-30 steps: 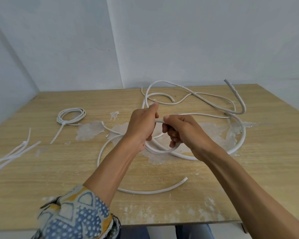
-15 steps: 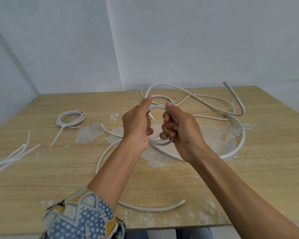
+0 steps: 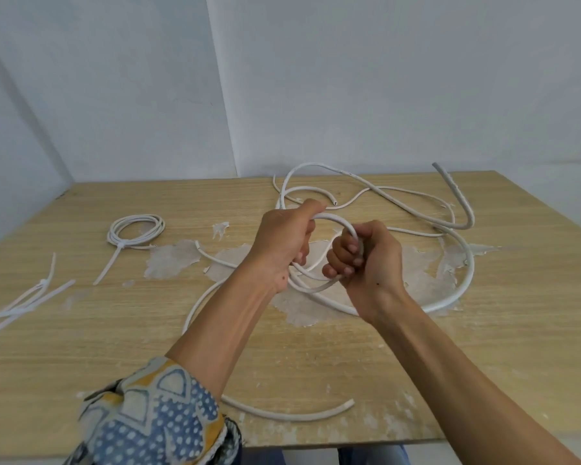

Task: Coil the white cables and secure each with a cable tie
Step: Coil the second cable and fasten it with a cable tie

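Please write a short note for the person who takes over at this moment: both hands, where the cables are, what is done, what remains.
Left hand and right hand grip a small loop of the thick cable; its rest lies on the table.
Done: one coil, far left, looks tied.
To do: finish and tie this cable, then the thin cable at the back.
White strips, perhaps ties, lie at the left edge.

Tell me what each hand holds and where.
Both hold the thick white cable at its small loop: the left hand grips the left side, the right hand curls its fingers round the right side.
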